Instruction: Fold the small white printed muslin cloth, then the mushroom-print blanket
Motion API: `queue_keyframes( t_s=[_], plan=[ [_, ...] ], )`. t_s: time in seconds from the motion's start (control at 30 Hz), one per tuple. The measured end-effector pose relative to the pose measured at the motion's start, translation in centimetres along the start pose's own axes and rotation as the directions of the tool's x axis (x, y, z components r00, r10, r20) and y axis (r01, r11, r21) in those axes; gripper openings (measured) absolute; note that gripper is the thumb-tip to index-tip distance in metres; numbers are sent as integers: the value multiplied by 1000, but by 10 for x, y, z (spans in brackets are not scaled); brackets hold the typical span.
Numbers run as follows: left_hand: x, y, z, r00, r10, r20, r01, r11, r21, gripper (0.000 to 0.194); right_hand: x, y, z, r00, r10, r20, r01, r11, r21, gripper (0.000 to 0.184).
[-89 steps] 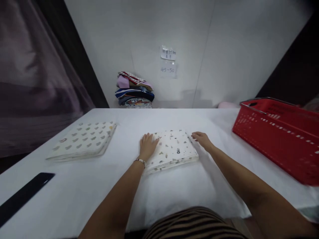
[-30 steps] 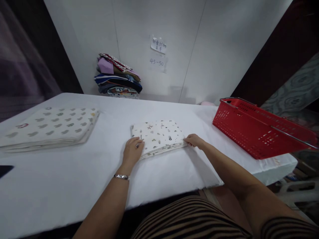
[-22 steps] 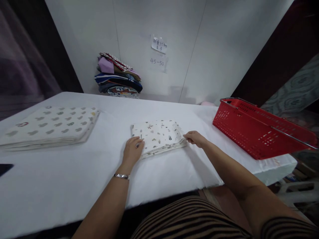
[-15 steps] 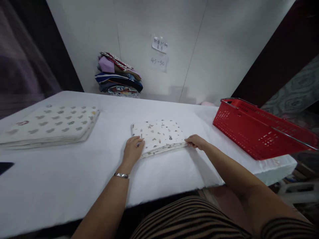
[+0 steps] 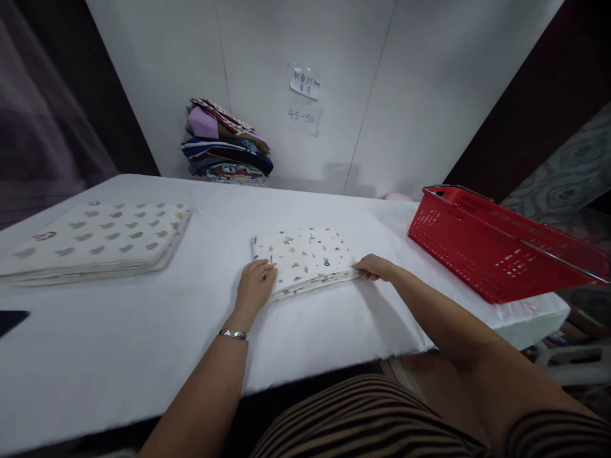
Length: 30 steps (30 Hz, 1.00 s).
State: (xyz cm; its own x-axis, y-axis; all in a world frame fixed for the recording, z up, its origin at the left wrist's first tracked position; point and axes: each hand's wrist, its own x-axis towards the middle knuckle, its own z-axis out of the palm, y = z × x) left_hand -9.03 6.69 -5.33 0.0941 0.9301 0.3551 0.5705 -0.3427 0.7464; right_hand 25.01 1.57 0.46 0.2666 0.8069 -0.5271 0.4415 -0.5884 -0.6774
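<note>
A folded white cloth [image 5: 308,257] with small printed figures lies in layers on the white-covered table [image 5: 200,343] in front of me. At its near left corner, my left hand [image 5: 256,283] is closed on the edge, thumb on top and the other fingers partly hidden. My right hand [image 5: 375,267] pinches the near right corner between thumb and fingers. The cloth's layered edge shows between both hands.
At the left lies a larger folded white cloth [image 5: 109,235] with grey motifs, and a dark flat item [image 5: 12,321] at the edge. A red basket [image 5: 487,248] stands at the right. Folded fabrics [image 5: 229,143] are stacked against the wall, beside taped paper notes [image 5: 304,83].
Almost nothing differs. Both hands keep their places at the cloth's corners, and the view has shifted very slightly.
</note>
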Motion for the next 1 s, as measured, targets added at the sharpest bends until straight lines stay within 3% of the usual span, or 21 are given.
queue_keyframes(
  t_s=[0.57,1.0],
  plan=[
    [0,-1,1,1000,5,-21,-5,1000,-4,22,-15,-1,7,999,-42,-16,42,999,-10,27],
    [-2,1,0,1000,8,-8,-8,1000,3,22,0,12,2,999,-32,-10,33,998,54,30]
  ],
)
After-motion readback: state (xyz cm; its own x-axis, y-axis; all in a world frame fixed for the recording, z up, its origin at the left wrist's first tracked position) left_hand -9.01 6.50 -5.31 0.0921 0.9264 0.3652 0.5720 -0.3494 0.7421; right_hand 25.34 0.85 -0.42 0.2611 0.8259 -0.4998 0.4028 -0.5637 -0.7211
